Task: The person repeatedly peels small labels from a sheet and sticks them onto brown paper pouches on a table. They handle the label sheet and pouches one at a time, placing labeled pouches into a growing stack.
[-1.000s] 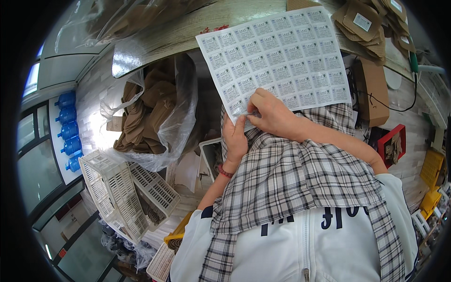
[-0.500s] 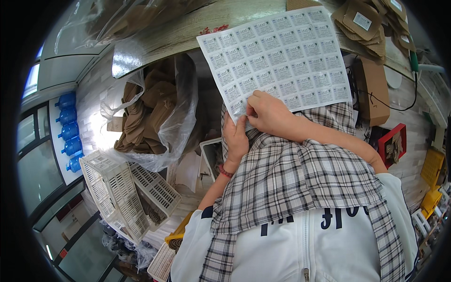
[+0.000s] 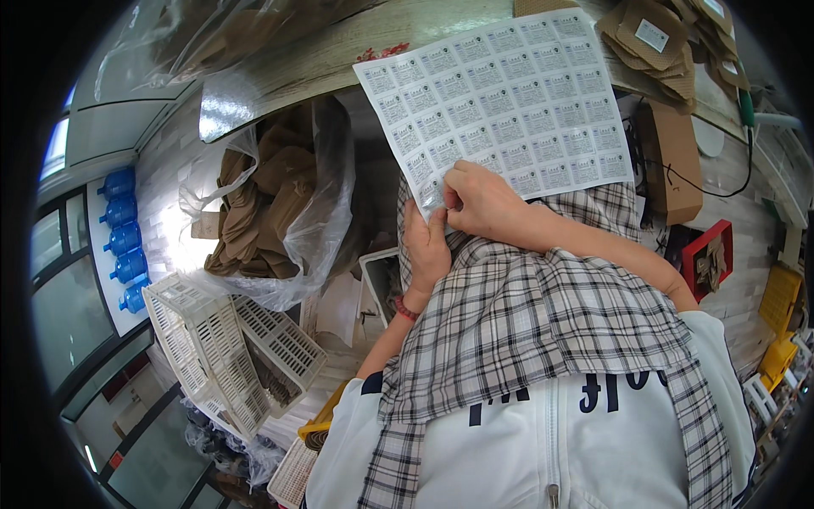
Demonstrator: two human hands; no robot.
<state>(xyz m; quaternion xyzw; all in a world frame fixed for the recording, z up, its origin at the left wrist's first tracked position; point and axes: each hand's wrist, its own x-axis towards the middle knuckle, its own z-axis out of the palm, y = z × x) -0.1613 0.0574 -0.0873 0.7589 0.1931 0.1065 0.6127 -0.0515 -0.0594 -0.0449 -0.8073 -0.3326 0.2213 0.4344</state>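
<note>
Head view, hands: left hand, at centre, thumb and fingers clamped on the lower left corner of the label sheet; red bead bracelet on the wrist. Right hand, just beside it, fingers curled and drawn together at the same corner; whether the fingertips grip a label or the sheet, cannot tell.

Label sheet: white, rows of small printed labels, tilted, spanning upper centre to upper right of centre; upper part in front of the table, lower edge over the lap.

Clothing: black-and-white checked apron over a white jacket, lower centre.

Upper right of the frame: brown textured pads, piled on the table, some with white labels; below them, a cardboard box. Far right: red box with brown pieces inside; yellow crate beyond.

Left of centre: clear plastic bag around folded brown pieces. Lower left: white slatted crates. Far left: blue bottles, five, in a column.
</note>
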